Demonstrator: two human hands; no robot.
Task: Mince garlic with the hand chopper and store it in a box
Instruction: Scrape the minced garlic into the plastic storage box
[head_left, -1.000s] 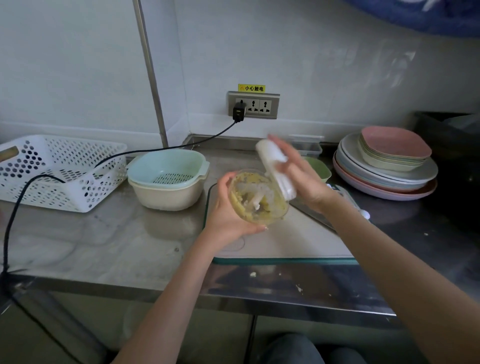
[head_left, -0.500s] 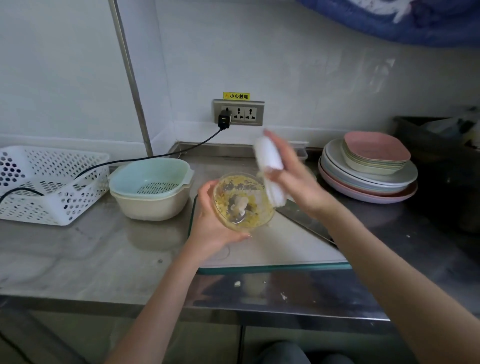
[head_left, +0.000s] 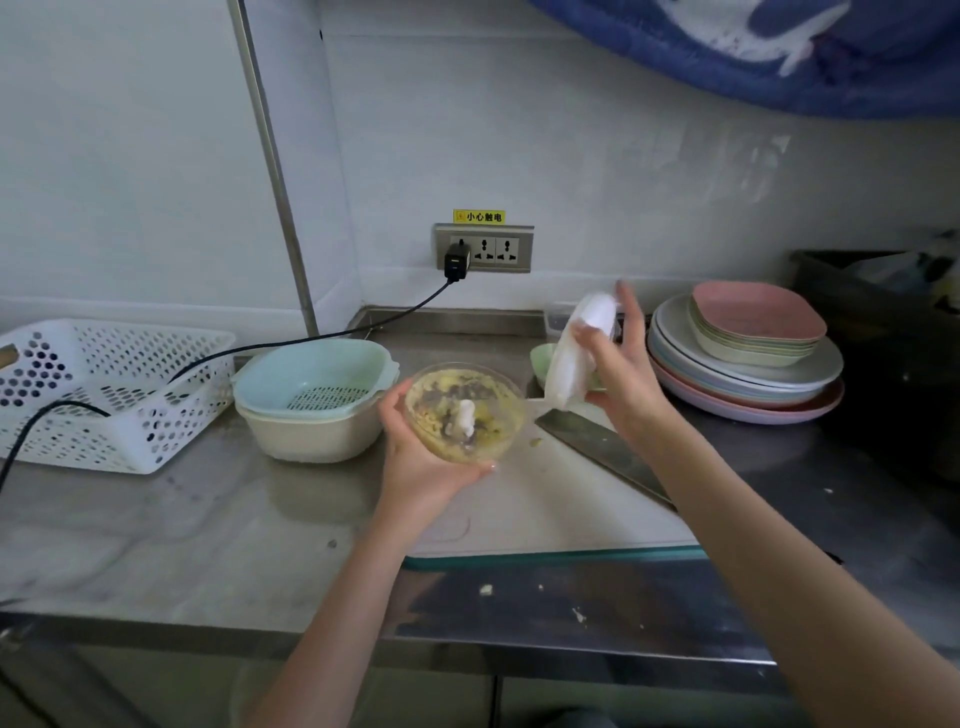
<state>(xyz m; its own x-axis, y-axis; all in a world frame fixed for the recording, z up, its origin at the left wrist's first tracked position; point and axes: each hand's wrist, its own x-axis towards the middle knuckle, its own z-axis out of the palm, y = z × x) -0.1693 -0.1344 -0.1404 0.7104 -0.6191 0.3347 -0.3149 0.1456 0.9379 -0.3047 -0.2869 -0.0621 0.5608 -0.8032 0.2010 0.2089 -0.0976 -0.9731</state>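
My left hand (head_left: 415, 467) holds the clear chopper bowl (head_left: 465, 413) above the white cutting board (head_left: 545, 509). The bowl is tilted toward me. Minced yellowish garlic sticks to its inside, around the white blade shaft (head_left: 464, 418). My right hand (head_left: 621, 374) holds the white chopper lid (head_left: 576, 353) on edge, up and to the right of the bowl and clear of it. A clear storage box (head_left: 558, 322) stands at the back, partly hidden behind the lid.
A cleaver (head_left: 602, 449) lies on the board's right side. A small green bowl (head_left: 545, 358) sits behind the lid. Stacked plates (head_left: 748, 364) stand at right. A blue strainer in a cream basin (head_left: 311, 400) and a white perforated basket (head_left: 104, 389) are at left. A black cable (head_left: 311, 338) crosses them.
My right hand has lifted the lid off the bowl's rim and carried it right and back. The bowl stays in my left hand, its opening now uncovered.
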